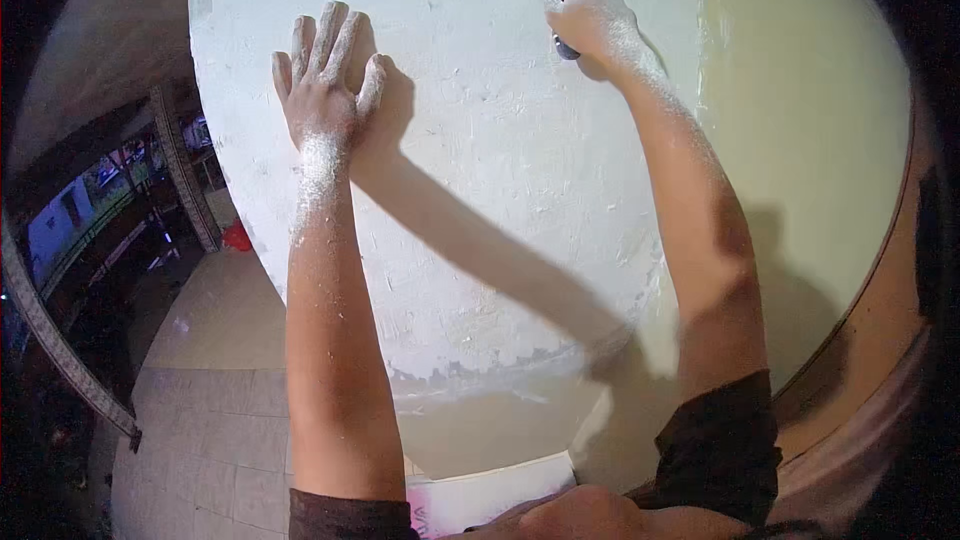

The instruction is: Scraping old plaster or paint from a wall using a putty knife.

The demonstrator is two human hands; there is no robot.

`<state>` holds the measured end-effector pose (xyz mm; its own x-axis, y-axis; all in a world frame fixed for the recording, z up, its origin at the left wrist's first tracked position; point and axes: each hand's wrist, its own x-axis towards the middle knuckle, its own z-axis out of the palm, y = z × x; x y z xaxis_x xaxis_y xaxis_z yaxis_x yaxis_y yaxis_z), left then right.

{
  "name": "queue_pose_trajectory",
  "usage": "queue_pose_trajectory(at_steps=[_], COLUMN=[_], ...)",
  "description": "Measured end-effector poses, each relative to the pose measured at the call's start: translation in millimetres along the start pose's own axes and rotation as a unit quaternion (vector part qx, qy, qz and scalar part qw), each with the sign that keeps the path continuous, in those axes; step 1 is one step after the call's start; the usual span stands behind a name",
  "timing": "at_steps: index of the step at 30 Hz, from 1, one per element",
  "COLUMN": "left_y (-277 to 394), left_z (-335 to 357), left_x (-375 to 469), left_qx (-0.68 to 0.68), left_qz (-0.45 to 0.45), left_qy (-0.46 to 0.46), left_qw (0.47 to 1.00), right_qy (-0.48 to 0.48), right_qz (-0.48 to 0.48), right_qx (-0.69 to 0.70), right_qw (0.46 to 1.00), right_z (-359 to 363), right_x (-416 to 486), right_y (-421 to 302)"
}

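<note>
A wall with white, patchy plaster or filler [480,187] stands in front of me, with scratches and small pits on its surface. Fingers spread, my left hand [326,86] rests flat on its left part and holds nothing; white dust covers the fingers and wrist. My right hand [589,19], also dusty, is closed around a dark-handled tool [565,49] near the top of the wall. The tool's upper end is whitened and runs to the top edge of the view, so its exact kind cannot be told.
Right of the white patch the wall is yellowish [810,127]. A tiled floor [217,435] lies at the lower left, with a red object [237,236] and a post [184,169] farther off. Something white with pink marks [495,499] is low before me.
</note>
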<state>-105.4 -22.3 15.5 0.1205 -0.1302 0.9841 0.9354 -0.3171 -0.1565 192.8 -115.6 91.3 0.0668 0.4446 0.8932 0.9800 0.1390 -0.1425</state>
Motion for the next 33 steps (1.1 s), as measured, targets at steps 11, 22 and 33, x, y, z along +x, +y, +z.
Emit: queue_pose_trajectory(at_steps=[11, 22, 33], left_y=[-3, 0, -1], left_z=[-3, -1, 0], left_x=[1, 3, 3], left_qx=[0.008, -0.005, -0.028], left_qz=[0.000, -0.005, -0.007], left_qy=[0.006, 0.011, 0.022], left_qw=[1.000, 1.000, 0.999], right_qy=[-0.033, -0.025, -0.021], right_qz=[-0.004, -0.005, -0.010], right_qx=[0.035, -0.006, -0.022], right_qw=[0.999, 1.000, 0.999], right_z=[-6, -2, -4], right_x=[-4, 1, -4], right_y=[-16, -16, -28])
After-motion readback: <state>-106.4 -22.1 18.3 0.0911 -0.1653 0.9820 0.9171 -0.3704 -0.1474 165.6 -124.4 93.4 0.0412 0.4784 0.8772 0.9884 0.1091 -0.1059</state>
